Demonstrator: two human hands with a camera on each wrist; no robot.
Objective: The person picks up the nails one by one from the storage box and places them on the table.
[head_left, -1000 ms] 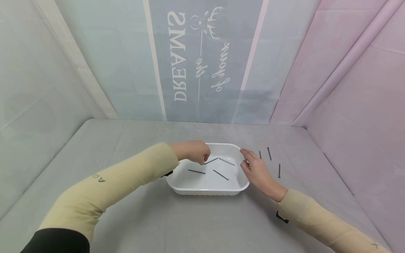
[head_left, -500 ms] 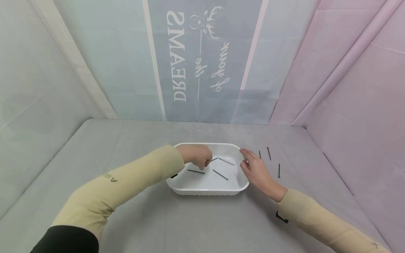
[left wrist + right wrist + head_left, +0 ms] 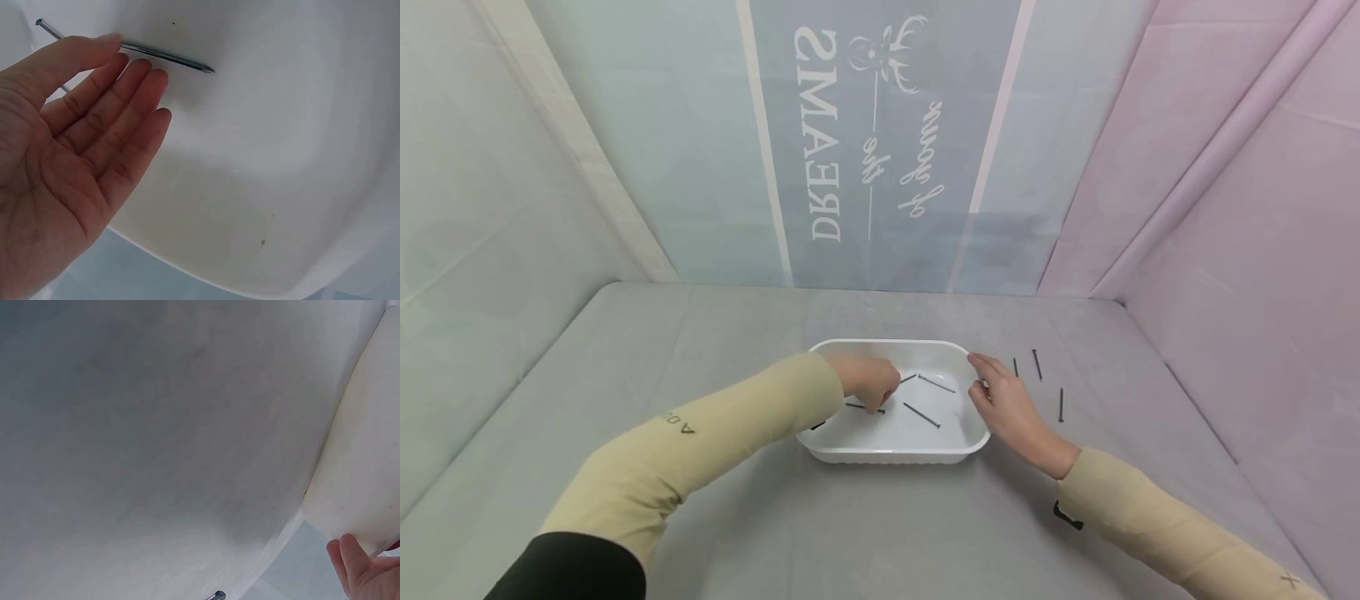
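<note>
Left hand (image 3: 867, 382) dips into the white tray (image 3: 895, 452), thumb and fingertips narrowed together at a nail (image 3: 172, 58) in the tray's left half; the hand covers part of it, and I cannot tell whether they pinch it. Right hand (image 3: 1011, 417) holds the tray's right rim, mostly cut off in its wrist view. Three more nails (image 3: 921, 415) lie in the tray, one partly hidden by the left hand. Three loose nails (image 3: 1062, 405) lie toward the right edge of the grey desk (image 3: 737, 517), whose near edge is out of frame. Past its far edge hangs a blue-grey backdrop (image 3: 895, 167) with mirrored white lettering, pink cloth (image 3: 1247, 233) at the right
</note>
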